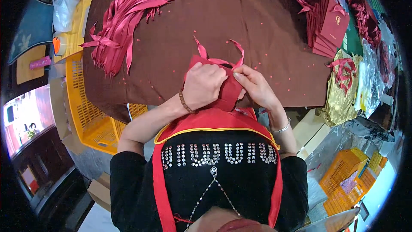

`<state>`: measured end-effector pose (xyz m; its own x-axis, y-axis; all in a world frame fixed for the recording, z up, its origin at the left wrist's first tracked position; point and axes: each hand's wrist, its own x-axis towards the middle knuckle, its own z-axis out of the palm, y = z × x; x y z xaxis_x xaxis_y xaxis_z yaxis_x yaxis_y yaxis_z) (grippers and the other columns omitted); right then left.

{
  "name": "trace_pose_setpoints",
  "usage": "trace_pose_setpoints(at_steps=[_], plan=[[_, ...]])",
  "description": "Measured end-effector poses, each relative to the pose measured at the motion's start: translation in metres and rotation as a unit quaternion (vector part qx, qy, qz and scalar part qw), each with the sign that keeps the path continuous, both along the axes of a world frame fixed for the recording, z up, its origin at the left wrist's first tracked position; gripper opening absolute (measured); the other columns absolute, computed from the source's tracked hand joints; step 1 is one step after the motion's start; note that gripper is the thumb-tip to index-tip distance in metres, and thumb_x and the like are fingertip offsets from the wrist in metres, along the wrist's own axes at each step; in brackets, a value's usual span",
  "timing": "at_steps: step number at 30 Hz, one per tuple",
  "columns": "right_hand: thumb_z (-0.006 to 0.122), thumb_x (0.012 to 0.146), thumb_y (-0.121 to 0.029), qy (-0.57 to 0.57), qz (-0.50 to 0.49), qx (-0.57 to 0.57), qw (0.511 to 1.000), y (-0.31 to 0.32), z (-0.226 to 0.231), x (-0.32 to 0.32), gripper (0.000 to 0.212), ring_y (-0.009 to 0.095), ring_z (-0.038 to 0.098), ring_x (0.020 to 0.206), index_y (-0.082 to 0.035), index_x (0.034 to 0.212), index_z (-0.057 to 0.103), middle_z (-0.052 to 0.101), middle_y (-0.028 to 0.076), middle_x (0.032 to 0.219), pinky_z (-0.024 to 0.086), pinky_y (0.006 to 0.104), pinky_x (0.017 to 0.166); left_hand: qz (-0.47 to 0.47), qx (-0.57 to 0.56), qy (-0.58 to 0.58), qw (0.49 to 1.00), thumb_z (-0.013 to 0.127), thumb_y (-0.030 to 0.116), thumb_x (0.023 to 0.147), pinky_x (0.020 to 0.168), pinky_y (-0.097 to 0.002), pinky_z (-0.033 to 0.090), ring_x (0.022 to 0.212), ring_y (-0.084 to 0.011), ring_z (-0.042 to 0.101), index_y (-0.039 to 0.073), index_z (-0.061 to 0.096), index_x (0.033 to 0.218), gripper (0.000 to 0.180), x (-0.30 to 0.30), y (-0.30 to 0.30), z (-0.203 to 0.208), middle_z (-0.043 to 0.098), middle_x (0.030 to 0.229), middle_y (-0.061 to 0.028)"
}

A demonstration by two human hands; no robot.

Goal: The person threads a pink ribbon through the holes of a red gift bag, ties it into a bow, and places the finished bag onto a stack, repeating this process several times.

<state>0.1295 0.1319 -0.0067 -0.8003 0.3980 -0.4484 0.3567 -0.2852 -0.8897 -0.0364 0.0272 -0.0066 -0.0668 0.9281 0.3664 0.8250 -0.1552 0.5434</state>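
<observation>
A small dark-red paper gift bag (230, 93) is held close to my body at the table's near edge. My left hand (204, 85) is closed in a fist over its left side, the fingertips hidden. With thumb and fingers together, my right hand (256, 87) pinches the bag's upper right edge, by the ribbon. Two loose ends of a crimson ribbon (238, 51) stick up from the bag's top, pointing away from me. What lies inside the bag is hidden.
A bundle of crimson ribbons (122, 21) lies at the far left of the brown-covered table (193, 13). Stacked red bags (328, 25) stand at the far right. Beside the table are a yellow crate (79, 107) on the left and gold wrapping (341, 99) on the right.
</observation>
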Motion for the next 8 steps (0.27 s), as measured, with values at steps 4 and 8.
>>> trace_pose_setpoints(at_steps=[4, 8], plan=[[0.047, 0.096, -0.019, 0.017, -0.003, -0.019, 1.0, 0.0, -0.0016, 0.0009, 0.017, 0.003, 0.054, 0.065, -0.005, 0.103, 0.053, 0.056, -0.003, 0.08, 0.046, 0.0181, 0.057, -0.046, 0.048, 0.131, 0.989, 0.055, 0.012, 0.067, 0.058, -0.0313, 0.035, 0.059, -0.0192, 0.049, 0.009, 0.055, 0.074, 0.008, -0.0016, -0.0008, 0.0009, 0.047, 0.065, -0.0037], [0.048, 0.095, -0.019, -0.011, 0.006, -0.018, 1.0, 0.0022, 0.0006, 0.0024, 0.017, 0.001, 0.053, 0.07, -0.005, 0.104, 0.052, 0.055, -0.004, 0.08, 0.046, 0.0179, 0.063, -0.072, 0.033, 0.137, 0.987, 0.055, 0.012, 0.067, 0.06, -0.0332, 0.036, 0.061, -0.0193, 0.05, 0.008, 0.056, 0.077, 0.011, -0.0036, -0.001, 0.0043, 0.048, 0.067, -0.0035]])
